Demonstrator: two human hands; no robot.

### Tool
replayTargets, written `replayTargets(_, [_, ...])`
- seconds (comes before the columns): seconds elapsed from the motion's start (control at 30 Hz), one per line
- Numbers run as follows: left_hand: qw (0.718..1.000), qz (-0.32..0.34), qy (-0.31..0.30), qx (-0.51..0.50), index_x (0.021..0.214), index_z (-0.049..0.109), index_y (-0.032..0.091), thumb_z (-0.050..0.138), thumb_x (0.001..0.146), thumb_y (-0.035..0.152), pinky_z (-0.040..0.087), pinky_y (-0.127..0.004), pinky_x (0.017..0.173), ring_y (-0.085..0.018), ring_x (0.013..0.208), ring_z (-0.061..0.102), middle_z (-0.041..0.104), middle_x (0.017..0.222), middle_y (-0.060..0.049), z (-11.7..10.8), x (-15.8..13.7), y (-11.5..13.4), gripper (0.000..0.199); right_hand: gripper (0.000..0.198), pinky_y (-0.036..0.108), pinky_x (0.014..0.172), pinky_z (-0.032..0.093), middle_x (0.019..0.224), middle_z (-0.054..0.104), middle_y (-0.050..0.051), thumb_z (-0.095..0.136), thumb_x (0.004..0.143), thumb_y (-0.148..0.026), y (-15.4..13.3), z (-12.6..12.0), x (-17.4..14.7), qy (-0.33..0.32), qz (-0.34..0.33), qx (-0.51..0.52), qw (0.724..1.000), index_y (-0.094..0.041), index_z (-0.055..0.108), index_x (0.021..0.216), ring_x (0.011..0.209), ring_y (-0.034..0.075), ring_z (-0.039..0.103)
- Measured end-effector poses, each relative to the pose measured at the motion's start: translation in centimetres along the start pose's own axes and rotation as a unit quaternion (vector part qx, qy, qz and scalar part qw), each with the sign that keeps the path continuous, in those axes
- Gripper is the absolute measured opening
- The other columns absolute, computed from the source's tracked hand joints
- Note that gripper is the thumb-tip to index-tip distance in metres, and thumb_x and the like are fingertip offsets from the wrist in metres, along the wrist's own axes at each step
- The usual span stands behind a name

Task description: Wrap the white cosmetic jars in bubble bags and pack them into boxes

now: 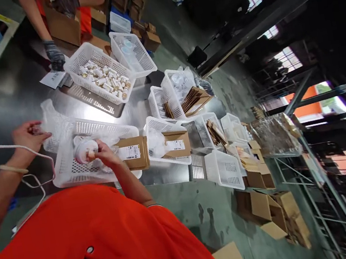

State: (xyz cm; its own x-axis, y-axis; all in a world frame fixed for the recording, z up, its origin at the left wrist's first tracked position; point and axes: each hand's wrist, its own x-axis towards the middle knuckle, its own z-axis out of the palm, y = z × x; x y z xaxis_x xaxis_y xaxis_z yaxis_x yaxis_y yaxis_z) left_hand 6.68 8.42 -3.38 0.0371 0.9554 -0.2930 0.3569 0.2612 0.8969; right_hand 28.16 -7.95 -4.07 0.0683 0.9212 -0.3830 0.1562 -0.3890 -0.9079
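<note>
My left hand [29, 138] pinches the edge of a clear bubble-wrap bag [54, 123] over the left end of a white perforated basket [63, 178]. In my right hand [106, 153] is a round white part [85, 150], held above the same basket with the fingers closed on its near side. What the part is exactly I cannot make out. More clear plastic wrapping lies in the basket around it. A flat cardboard box [134, 152] with a white label rests across the basket's right end.
A co-worker's gloved hand [54, 55] is beside a basket of small white-and-brass parts [106, 81]. More white baskets [223, 169] line the metal table to the right. A white cable [1, 144] crosses my left forearm. Cardboard boxes [264, 211] stand on the floor.
</note>
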Motion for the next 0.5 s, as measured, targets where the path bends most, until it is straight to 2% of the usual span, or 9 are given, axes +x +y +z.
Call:
replayTargets(0.1, [0.995, 0.05, -0.08, 0.02, 0.115, 0.075, 0.013, 0.083, 0.065, 0.023, 0.044, -0.024, 0.067, -0.012, 0.07, 0.05, 0.056, 0.073, 0.006, 2.0, -3.1, 1.1, 0.051, 0.032, 0.026, 0.075, 0.061, 0.094, 0.072, -0.001, 0.083, 0.09, -0.034, -1.6, -0.4, 0.4, 0.026, 0.024, 0.238, 0.971, -0.022, 0.063, 0.113, 0.083, 0.017, 0.068])
replayTargets(0.23, [0.981, 0.078, -0.155, 0.089, 0.1, 0.073, 0.019, 0.082, 0.056, 0.039, 0.044, -0.027, 0.071, -0.017, 0.075, 0.056, 0.063, 0.076, 0.002, 4.1, -6.8, 2.0, 0.049, 0.02, 0.023, 0.066, 0.055, 0.084, 0.067, -0.005, 0.075, 0.091, -0.017, -2.4, 0.0, 1.7, 0.072, 0.079, 0.361, 0.926, -0.021, 0.061, 0.105, 0.071, 0.013, 0.062])
replayTargets(0.3, [0.975, 0.051, -0.204, 0.072, 0.099, 0.069, 0.02, 0.088, 0.047, 0.046, 0.046, -0.028, 0.072, -0.019, 0.08, 0.06, 0.068, 0.082, 0.0, 4.2, -7.4, 2.5, 0.061, 0.02, 0.02, 0.061, 0.051, 0.081, 0.066, -0.006, 0.07, 0.089, -0.009, -2.3, -0.1, 1.7, 0.097, 0.106, 0.384, 0.912, -0.021, 0.061, 0.103, 0.066, 0.012, 0.059])
replayTargets(0.4, [0.953, -0.047, -0.29, -0.069, 0.107, 0.066, 0.019, 0.096, 0.039, 0.046, 0.055, -0.029, 0.077, -0.02, 0.087, 0.067, 0.074, 0.094, -0.003, 3.6, -7.0, 3.1, 0.079, 0.027, 0.019, 0.059, 0.05, 0.081, 0.067, -0.007, 0.067, 0.085, -0.004, -2.0, -0.2, 1.1, 0.112, 0.123, 0.402, 0.9, -0.021, 0.062, 0.105, 0.063, 0.012, 0.058])
replayTargets(0.5, [0.94, -0.099, -0.296, -0.138, 0.107, 0.063, 0.018, 0.101, 0.043, 0.049, 0.055, -0.027, 0.069, -0.018, 0.077, 0.066, 0.071, 0.087, -0.003, 3.1, -6.3, 3.2, 0.08, 0.029, 0.02, 0.062, 0.053, 0.083, 0.069, -0.006, 0.068, 0.083, -0.005, -1.7, -0.1, 0.6, 0.098, 0.121, 0.408, 0.9, -0.021, 0.064, 0.106, 0.066, 0.012, 0.061])
